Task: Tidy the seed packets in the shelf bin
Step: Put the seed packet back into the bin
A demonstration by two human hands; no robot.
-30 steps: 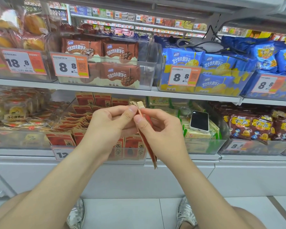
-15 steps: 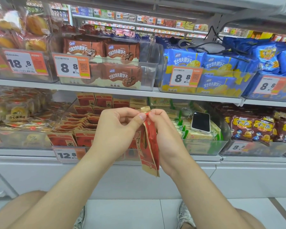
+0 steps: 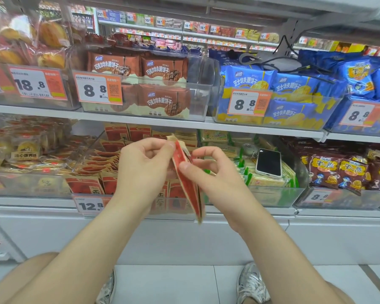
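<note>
A few red seed packets (image 3: 189, 189) are held edge-on just in front of the clear shelf bin (image 3: 90, 150). Their top is pinched by the left hand (image 3: 145, 170), and their side is gripped between thumb and fingers of the right hand (image 3: 217, 178). Other packets (image 3: 110, 183) are stacked inside the bin.

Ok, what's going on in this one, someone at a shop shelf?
A person crouches at a shop shelf, holding a thin bunch of red seed packets edge-on in front of the clear shelf bin. The left hand pinches the bunch at its top. The right hand grips it lower down, thumb on the near face. The bunch is not yet in the bin, where similar packets sit unevenly. A phone lies on green packs in the next bin.
</note>
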